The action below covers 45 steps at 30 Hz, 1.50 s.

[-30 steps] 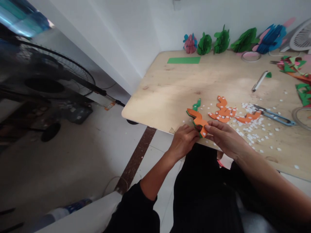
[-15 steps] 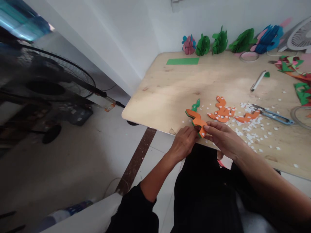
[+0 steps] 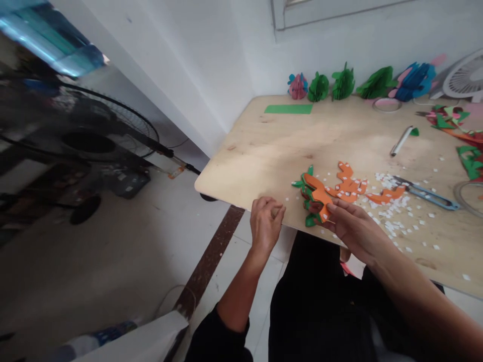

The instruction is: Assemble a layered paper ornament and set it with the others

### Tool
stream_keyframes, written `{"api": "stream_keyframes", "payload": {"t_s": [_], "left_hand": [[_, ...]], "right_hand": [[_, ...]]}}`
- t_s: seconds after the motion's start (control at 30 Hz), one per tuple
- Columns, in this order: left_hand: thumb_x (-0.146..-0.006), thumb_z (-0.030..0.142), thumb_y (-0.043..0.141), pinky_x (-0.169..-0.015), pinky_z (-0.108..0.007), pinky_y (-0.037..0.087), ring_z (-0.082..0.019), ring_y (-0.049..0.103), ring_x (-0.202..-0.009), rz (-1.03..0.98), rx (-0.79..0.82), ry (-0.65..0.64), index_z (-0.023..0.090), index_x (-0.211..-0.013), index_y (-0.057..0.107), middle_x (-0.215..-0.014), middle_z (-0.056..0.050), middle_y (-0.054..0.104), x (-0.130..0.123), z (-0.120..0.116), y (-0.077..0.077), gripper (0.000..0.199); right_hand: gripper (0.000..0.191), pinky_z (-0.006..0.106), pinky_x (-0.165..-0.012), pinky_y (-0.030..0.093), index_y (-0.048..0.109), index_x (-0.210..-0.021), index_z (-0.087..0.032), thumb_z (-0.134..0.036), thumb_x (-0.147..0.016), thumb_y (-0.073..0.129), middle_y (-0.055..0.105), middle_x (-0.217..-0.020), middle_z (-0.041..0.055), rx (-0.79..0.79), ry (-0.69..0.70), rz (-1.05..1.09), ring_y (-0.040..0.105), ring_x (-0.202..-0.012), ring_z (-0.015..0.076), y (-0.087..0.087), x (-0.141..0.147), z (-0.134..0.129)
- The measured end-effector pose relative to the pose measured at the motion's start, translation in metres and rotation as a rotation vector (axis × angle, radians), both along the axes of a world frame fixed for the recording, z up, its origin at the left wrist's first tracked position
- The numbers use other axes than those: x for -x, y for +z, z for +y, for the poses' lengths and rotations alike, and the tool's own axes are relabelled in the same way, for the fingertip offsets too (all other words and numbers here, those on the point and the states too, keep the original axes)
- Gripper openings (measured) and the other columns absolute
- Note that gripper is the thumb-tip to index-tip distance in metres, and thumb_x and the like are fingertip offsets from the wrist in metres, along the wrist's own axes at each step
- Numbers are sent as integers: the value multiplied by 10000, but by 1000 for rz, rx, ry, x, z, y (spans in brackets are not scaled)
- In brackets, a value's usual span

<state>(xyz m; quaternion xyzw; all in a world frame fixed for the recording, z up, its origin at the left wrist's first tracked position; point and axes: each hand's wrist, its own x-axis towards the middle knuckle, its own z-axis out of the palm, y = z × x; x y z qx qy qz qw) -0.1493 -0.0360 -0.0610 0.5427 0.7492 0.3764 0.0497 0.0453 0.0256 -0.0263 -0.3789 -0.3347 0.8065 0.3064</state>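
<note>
My right hand (image 3: 350, 221) pinches a layered paper piece (image 3: 320, 199), orange on top with green and some red layers fanned out beneath. It is held over the table's front edge. To its left, my left hand (image 3: 265, 221) rests at the edge with curled fingers, apart from the paper; whether anything sits between thumb and fingertips is too small to tell. Just behind the held piece lie orange cutouts (image 3: 347, 185) with white squares on them. Another orange cutout (image 3: 388, 195) lies further right among scattered small white squares (image 3: 394, 213).
A blue-handled cutter (image 3: 433, 196) and a white pen (image 3: 402, 141) lie at the right. Folded paper figures (image 3: 343, 83) line the wall behind a green strip (image 3: 289, 109). Paper scraps, tape rolls and a small white fan (image 3: 466, 78) stand at the far right.
My left hand has let go of the paper piece and moved left. The green layers under the orange one have spread apart. The camera view has shifted slightly.
</note>
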Motion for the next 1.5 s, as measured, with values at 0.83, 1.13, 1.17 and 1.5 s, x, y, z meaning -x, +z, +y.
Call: {"api": "stream_keyframes", "payload": {"t_s": [0.83,1.13,1.17,1.5], "left_hand": [[-835,195,568,-422,-184,375,-61,471,-366,-968,545,-208,138,-805,622,-502,51,572,-26,41,19,84],[-733,234,705,-392,-179,322,-66,513,-387,-1184,589,-279,131,-760,585,-593,2,640,-20,44,26,160],[-711,280,733,-401,-180,329,-69,530,-412,-1234,573,-288,129,-767,591,-632,-14,658,-21,43,27,214],[-658,318,767,-415,-163,311,-58,517,-504,-1258,389,-245,114,-952,662,-785,-70,695,-33,26,26,373]], "right_hand": [[90,352,-844,503,700,-762,-240,-318,-764,745,744,-872,33,-26,-43,133,687,-846,208,-11,2,9],[95,323,-817,496,702,-776,-226,-307,-760,749,717,-808,20,-24,-36,136,660,-795,182,-20,-1,12],[97,316,-805,498,702,-770,-228,-302,-747,761,706,-780,10,-23,-48,136,652,-773,174,-19,-2,11],[139,326,-775,504,721,-813,-236,-339,-732,766,699,-783,21,-76,-30,82,639,-764,186,-9,-4,10]]}}
